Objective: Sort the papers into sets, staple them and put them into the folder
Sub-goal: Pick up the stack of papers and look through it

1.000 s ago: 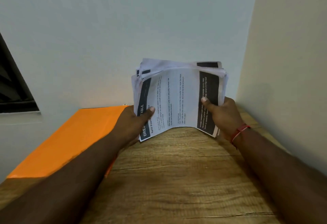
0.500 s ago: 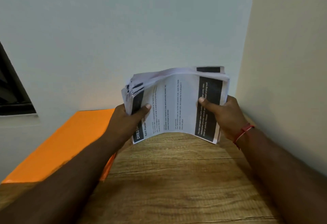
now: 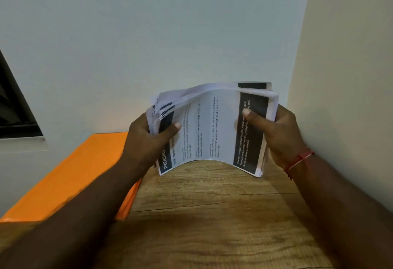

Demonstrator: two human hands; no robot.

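Observation:
A thick stack of printed papers (image 3: pixel 209 129), white with black bands and small text, is held above the wooden table and bowed upward in the middle. My left hand (image 3: pixel 146 139) grips its left edge, thumb on the top sheet, where the sheets fan apart. My right hand (image 3: pixel 276 132) grips the right edge, thumb pressed on the black band. An orange folder (image 3: pixel 70 175) lies flat on the table to the left, partly under my left forearm. No stapler is in view.
The wooden table (image 3: pixel 212 215) sits in a corner, with a pale wall close behind and another close on the right. A dark window frame (image 3: pixel 14 109) shows at the far left.
The stack has risen slightly and bowed more, and the sheets at its left edge have fanned further apart under my left thumb. Both hands keep their hold.

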